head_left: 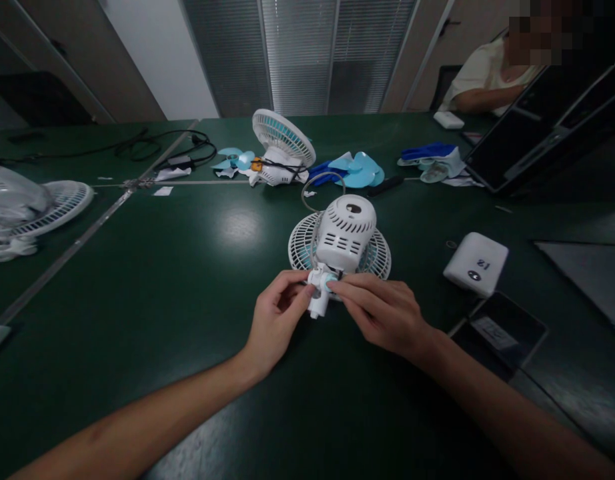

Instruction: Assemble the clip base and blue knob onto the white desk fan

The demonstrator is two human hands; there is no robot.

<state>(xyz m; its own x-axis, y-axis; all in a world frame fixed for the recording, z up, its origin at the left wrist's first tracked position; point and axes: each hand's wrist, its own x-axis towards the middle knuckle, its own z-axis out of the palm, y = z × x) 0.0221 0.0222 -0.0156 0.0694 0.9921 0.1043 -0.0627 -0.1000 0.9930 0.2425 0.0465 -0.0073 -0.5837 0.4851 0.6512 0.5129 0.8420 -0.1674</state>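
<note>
A small white fan (pixel 348 230) lies grille-down on the green table, its vented motor housing facing up. From the housing's near end a white neck bracket (pixel 317 308) sticks out toward me. My left hand (pixel 279 319) is closed on the left side of that bracket, thumb and fingers pinching it. On the bracket's right side sits a light blue knob (pixel 329 281), pinched by the fingertips of my right hand (pixel 382 310). A thin grey cable (pixel 307 190) loops up behind the fan. My fingers hide part of the bracket and grille.
A second white fan (pixel 282 143) stands behind, beside light blue fan blades (pixel 360 170) and blue gloves (pixel 430 157). Another fan (pixel 32 200) lies at left. To the right are a white box (pixel 476 263), a dark flat device (pixel 502 333) and a black case (pixel 552 127). A person (pixel 487 80) sits beyond.
</note>
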